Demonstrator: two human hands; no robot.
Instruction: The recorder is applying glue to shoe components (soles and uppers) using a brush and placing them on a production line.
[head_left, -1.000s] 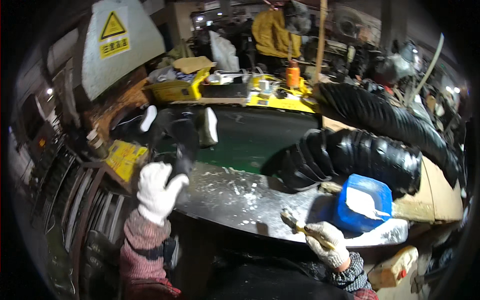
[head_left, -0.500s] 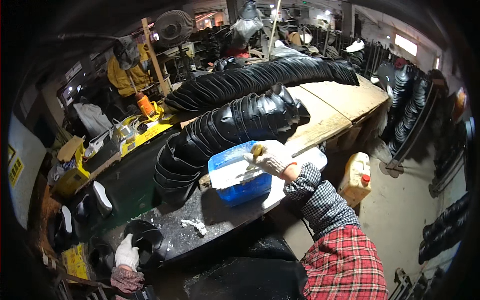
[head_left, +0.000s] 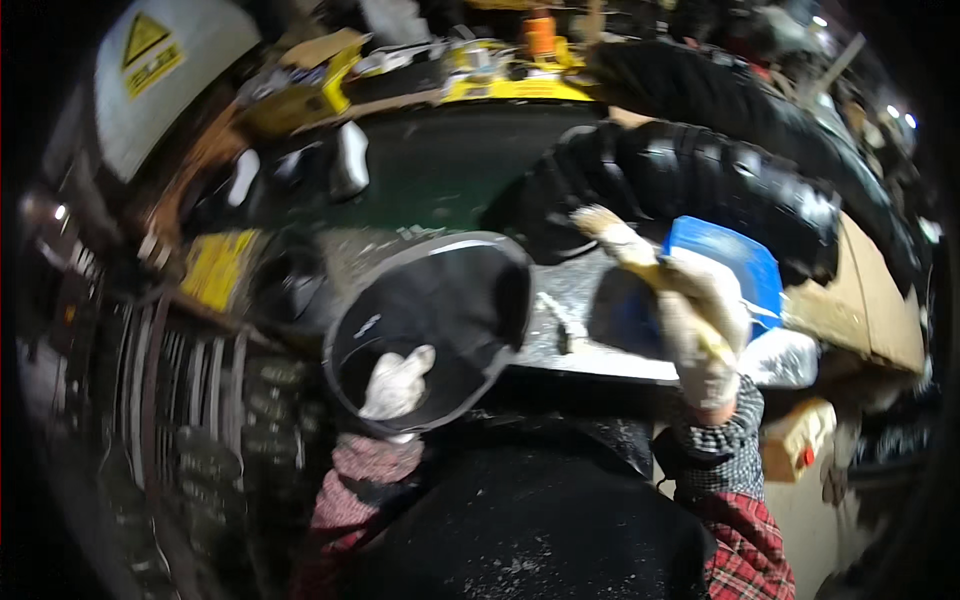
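In my gloved left hand (head_left: pixel 395 385) I grip the near rim of a black leather upper (head_left: pixel 440 290), raised with its wide opening turned up. The thumb side of the glove shows inside the opening; the other fingers are hidden below it. My gloved right hand (head_left: pixel 705 310) is closed round the handle of a brush (head_left: pixel 625 243). Its pale bristles point left, toward the upper but apart from it. Just beyond that hand stands a blue plastic tub (head_left: pixel 735 255), partly covered by the glove. Another black upper (head_left: pixel 290 280) sits left of the one I hold.
Rows of stacked black uppers (head_left: pixel 700 170) curve along the back right of the bench (head_left: pixel 560 280). Black shoes with white linings (head_left: pixel 350 160) lie at the back left. A yellowish jerrycan with a red cap (head_left: pixel 798 440) stands on the floor at right. Metal racks (head_left: pixel 190 390) are at left.
My view has turned left. The brush has come out from over the blue tub and points left. My left hand has lifted the black upper from the bench toward me.
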